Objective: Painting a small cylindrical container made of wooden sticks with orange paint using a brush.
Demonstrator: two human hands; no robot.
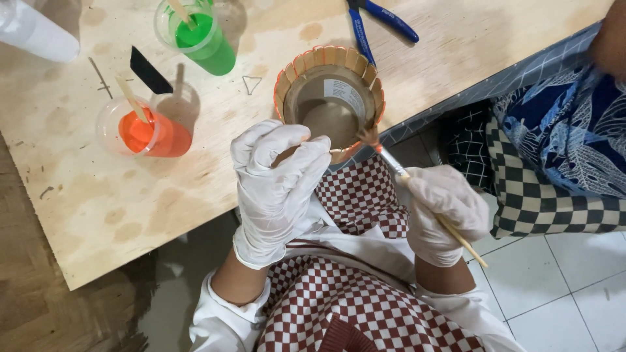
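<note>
Left hand (280,179): gloved in white, fingers curled closed around the near rim of the cup (330,98). The fingertips grip the rim edge and hold the cup tilted, with its opening toward the camera.

Right hand (443,208): gloved in white, closed in a pinch grip on the brush (424,199). The handle passes through the fist and projects behind it toward the lower right. The bristle end touches the lower right rim of the cup, just beside the left fingertips.

Cup: round cardboard cylinder, its outer wall clad in upright flat sticks with orange edges. A white label shows on the inner wall. The cup sits at the near edge of the board (98,202), between the two hands and above the person's lap.

Lap: red-and-white checked apron (365,195) over white sleeves.

Board, left of the cup: clear cup of orange paint (153,133) with a wooden stick standing in it. Behind that, a clear cup of green paint (202,36), also with a stick. Between them lies a small black piece (150,70). A white bottle (36,29) lies at the far left corner.

Board, behind the cup: blue-handled pliers (375,23).

Right of frame: a second person in blue patterned cloth (567,124), over a checked fabric. White tiled floor (561,280) lies below.
</note>
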